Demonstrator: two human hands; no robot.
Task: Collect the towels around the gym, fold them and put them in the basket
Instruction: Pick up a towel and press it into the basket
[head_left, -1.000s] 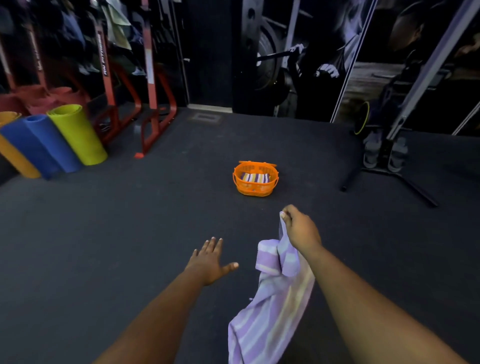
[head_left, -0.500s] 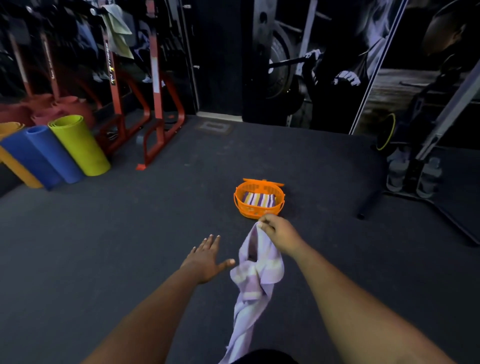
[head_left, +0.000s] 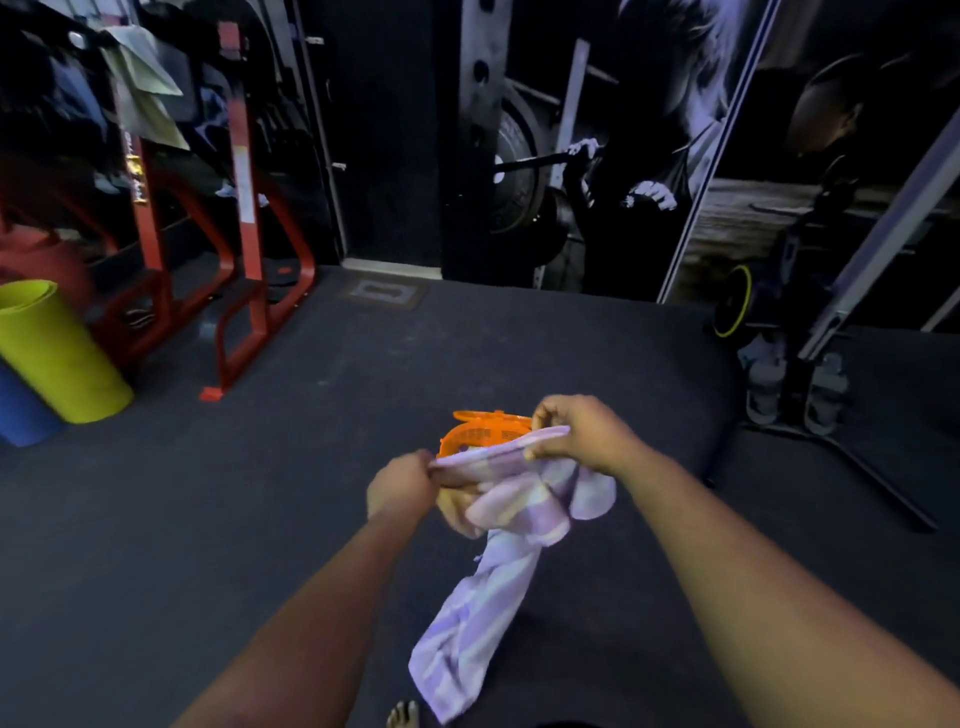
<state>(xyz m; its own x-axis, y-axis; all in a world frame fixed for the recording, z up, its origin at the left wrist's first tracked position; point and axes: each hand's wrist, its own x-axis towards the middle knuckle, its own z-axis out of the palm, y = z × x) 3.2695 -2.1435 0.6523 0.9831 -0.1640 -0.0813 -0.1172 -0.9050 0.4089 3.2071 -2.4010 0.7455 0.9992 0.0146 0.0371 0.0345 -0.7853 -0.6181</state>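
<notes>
While both arms reach forward | hands: left (head_left: 402, 488) and right (head_left: 582, 434) pinch towel (head_left: 514, 512) edge | above basket (head_left: 475, 434)

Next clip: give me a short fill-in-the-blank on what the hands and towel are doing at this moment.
1. Both the left hand and right hand pinch the top edge of the ____ striped towel.
2. The basket behind the towel is ____ in colour.
3. The towel's lower end hangs ____ the hands.
4. The rolled mat nearest the red rack is ____.

Missing words: purple; orange; below; yellow-green
</notes>
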